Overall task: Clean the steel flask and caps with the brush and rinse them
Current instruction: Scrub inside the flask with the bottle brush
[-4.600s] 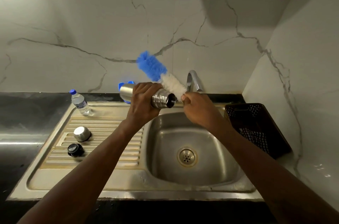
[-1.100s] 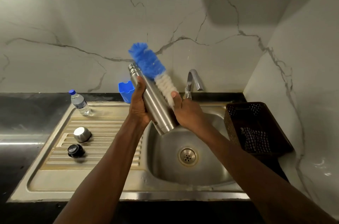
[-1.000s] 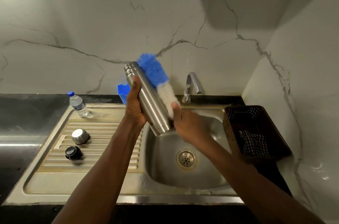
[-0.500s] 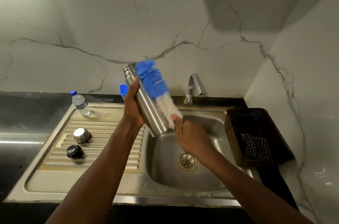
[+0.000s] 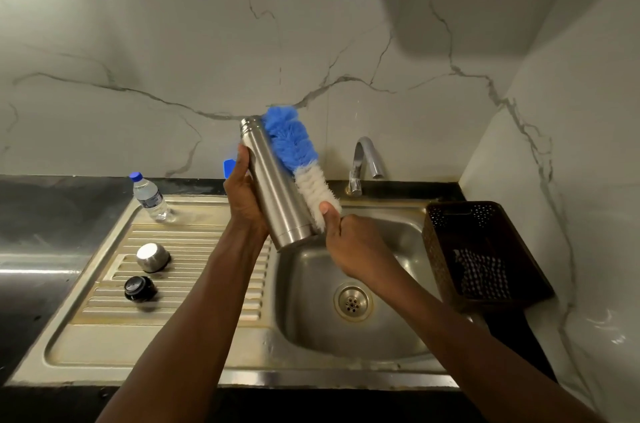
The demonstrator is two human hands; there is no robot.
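Over the sink (image 5: 311, 325), left fingers (image 5: 241, 159) grip flask (image 5: 277, 190).

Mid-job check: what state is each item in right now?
Steel flask: uncapped, tilted, gripped by left hand.
Brush: held by right hand, bristles against flask's side.
Steel cap: off, on drainboard.
Black cap: off, on drainboard.
Tap: no water visible.
Water bottle: capped, upright.
Basket: holds checked cloth.

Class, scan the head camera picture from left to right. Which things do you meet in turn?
In order: plastic water bottle → steel flask → tap → brown basket. Left out as overlapping: steel cap and black cap with the bottle; left hand, brush and right hand with the flask or tap.
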